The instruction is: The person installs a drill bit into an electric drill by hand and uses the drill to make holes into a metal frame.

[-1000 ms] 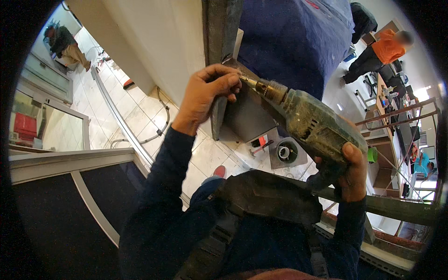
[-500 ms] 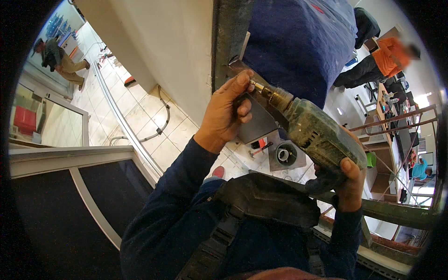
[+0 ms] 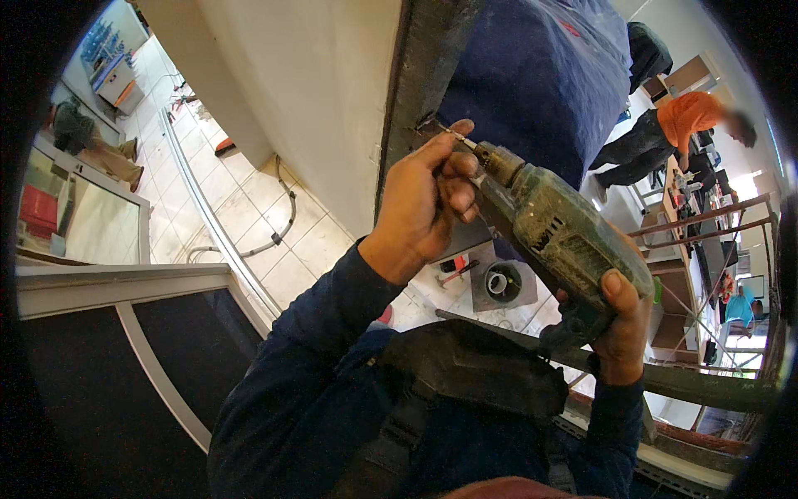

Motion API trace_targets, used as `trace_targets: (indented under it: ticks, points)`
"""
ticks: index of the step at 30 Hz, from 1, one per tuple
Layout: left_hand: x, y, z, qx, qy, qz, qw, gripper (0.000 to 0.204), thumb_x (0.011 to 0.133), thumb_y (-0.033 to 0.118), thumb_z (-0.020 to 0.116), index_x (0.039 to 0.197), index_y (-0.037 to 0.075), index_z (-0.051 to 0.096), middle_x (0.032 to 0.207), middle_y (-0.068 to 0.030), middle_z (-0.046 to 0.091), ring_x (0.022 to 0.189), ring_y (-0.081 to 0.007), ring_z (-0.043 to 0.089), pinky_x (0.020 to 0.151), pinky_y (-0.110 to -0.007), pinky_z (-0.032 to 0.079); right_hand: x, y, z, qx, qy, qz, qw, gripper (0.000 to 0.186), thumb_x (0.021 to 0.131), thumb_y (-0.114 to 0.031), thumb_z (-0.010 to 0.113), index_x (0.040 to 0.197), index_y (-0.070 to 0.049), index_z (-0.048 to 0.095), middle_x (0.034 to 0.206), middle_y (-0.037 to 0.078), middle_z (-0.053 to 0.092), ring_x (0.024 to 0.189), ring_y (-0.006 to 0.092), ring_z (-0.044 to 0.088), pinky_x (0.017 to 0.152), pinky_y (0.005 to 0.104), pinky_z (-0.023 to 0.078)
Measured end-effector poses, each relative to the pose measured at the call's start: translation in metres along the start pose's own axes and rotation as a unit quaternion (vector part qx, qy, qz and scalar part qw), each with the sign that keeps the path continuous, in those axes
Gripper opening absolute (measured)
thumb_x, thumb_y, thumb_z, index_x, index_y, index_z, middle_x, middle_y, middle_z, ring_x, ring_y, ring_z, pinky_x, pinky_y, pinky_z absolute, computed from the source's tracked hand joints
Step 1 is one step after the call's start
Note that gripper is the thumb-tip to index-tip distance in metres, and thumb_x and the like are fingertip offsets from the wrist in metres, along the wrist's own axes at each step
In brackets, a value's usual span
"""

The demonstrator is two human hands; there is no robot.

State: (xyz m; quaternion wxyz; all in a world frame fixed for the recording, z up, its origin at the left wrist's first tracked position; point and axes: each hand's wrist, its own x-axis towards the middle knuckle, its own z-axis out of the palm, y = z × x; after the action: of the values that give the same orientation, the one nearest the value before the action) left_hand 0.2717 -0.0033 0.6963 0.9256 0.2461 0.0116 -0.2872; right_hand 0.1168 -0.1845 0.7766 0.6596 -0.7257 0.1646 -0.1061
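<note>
Pale floor tiles [image 3: 312, 258] run down the left of my head view, beside a cream wall [image 3: 291, 83] edged by a dark upright post [image 3: 416, 62], with a draped blue cover [image 3: 532, 91] to its right. Before the person's chest, right of centre, I have the drill [image 3: 573, 237], slanting with its nose up and to the left, toward the post. Its casing is a dull grey-green, coated in dust and smeared with paler grime, with dark vent slots in the side facing me and a black handle angling down. At the front, the grimy metal chuck [image 3: 504, 164] shows worn brassy tones, and a slim light-coloured bit [image 3: 468, 143] projects from it. My right hand [image 3: 622, 324] is wrapped around the handle, thumb laid against the rear of the casing. My left hand [image 3: 420, 208] is at the bit, index finger stretched alongside and the other fingers curled; I cannot tell whether they pinch it or something small at its tip. Below, a dark bucket [image 3: 524, 293] holding a white cup [image 3: 497, 284] sits near a hammer [image 3: 459, 273].
</note>
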Motion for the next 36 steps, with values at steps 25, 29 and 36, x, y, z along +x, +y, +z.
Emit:
trace_targets:
  ticks: [25,29,36]
  points:
    - [-0.001,0.015,-0.017,0.057,-0.018,-0.054,0.997,0.038,0.101,0.032,0.048,0.126,0.004,0.055,0.09,-0.0091,0.066,0.051,-0.0133,0.055,0.044,-0.03,0.046,0.021,-0.017,0.007,-0.076,0.021,-0.008,0.997,0.089,0.068,-0.05,0.073,0.132,0.006,0.047,0.11,0.02,0.063,0.088,0.0238,0.069,0.068,0.0307,0.06]
    - [-0.007,0.023,-0.033,0.277,-0.042,0.014,0.96,0.032,0.098,0.028,0.057,0.117,0.004,0.063,0.082,-0.0074,0.067,0.054,-0.0108,0.056,0.046,-0.026,0.044,0.021,-0.011,0.0,-0.089,0.025,-0.013,0.996,0.089,0.068,-0.048,0.073,0.133,0.005,0.047,0.112,0.021,0.062,0.093,0.0247,0.068,0.072,0.0311,0.06]
    - [0.025,0.057,-0.056,0.751,-0.043,0.468,0.463,0.032,0.087,0.011,0.069,0.118,0.019,0.068,0.085,-0.0071,0.072,0.068,-0.0209,0.07,0.059,-0.029,0.053,0.019,-0.01,0.006,-0.084,0.008,-0.004,0.996,0.085,0.068,-0.046,0.072,0.131,0.006,0.048,0.11,0.02,0.063,0.088,0.0241,0.069,0.071,0.0316,0.06]
